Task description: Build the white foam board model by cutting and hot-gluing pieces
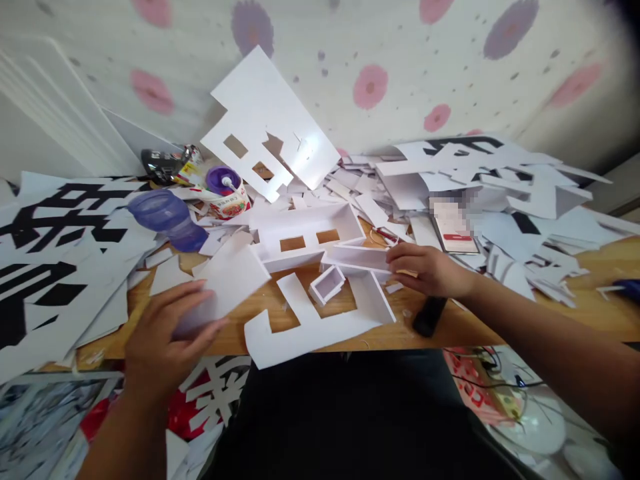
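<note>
My left hand (167, 330) grips a flat white board piece (233, 277) by its near left edge, thumb and fingers on either side. In the middle lies a white board character shape (300, 340), partly walled with upright strips and having rectangular openings. A small open white box (327, 285) sits on it. My right hand (430, 267) is closed at the right end of a long upright white strip (363, 257), fingertips pinching its edge. Behind that hand lies a red, pen-like tool (386, 235), and a black object (430, 316) lies just below it.
Offcuts (350, 180) pile up at the back around a large cut-out sheet (275, 120). A purple plastic cup (170, 217) and a printed tub (227, 197) stand left. A phone (454, 230) lies right. Sheets with black printed characters (55, 253) cover the left side.
</note>
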Motion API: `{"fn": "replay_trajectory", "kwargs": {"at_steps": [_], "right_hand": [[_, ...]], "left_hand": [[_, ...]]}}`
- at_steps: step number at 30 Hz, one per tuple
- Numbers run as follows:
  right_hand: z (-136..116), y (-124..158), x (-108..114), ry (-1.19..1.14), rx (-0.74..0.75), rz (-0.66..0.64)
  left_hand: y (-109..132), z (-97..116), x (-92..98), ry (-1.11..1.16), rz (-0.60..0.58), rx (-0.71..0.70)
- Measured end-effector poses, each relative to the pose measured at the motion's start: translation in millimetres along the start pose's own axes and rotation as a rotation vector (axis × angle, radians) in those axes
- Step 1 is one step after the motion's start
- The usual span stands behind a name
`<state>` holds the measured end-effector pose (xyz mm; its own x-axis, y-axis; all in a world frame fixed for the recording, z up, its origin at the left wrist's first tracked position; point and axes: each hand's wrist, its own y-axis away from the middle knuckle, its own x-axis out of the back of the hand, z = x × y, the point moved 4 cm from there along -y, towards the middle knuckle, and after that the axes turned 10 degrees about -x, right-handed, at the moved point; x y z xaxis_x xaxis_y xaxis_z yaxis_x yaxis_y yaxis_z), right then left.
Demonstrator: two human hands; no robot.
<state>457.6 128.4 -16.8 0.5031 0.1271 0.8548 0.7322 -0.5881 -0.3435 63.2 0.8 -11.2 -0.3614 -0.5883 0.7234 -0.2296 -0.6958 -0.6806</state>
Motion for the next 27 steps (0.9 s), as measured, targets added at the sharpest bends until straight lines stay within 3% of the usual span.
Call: {"fn": "replay_trajectory", "kwargs": {"at_steps": [3, 5, 9, 12, 15, 18, 21, 24, 27], "right_hand": [[8, -2, -2, -0.051, -0.056, 0.007], [4, 1, 2, -0.071, -0.124, 0.084], [-33, 9, 12, -0.05, -0.237, 0.292], [-69, 7, 4, 0.052, -0.18, 0.187], [-83, 4, -8, 0.111, -0.147, 0.083], [-78, 4, -12, 0.033, -0.186, 0.067], [-73, 7, -13, -0.062, -0.225, 0.055], [-74, 9, -15, -0.093, -0.23, 0.018], [-75, 10, -17, -0.077, -0.212, 0.022]], "left_hand": [[-10, 38, -16.2, 0.119, -0.112, -0.206], [-16, 61, -29.4, 0.179, -0.194, -0.302], [-27, 93, -46.9, 0.173, -0.274, -0.431], [-36, 109, -52.0, 0.159, -0.282, -0.464], [-41, 118, -51.3, 0.155, -0.276, -0.481], [-40, 110, -43.4, 0.187, -0.265, -0.437], [-33, 81, -31.5, 0.261, -0.283, -0.195], [-19, 54, -23.3, 0.388, -0.377, 0.027], [-5, 44, -21.9, 0.527, -0.462, 0.108]]}}
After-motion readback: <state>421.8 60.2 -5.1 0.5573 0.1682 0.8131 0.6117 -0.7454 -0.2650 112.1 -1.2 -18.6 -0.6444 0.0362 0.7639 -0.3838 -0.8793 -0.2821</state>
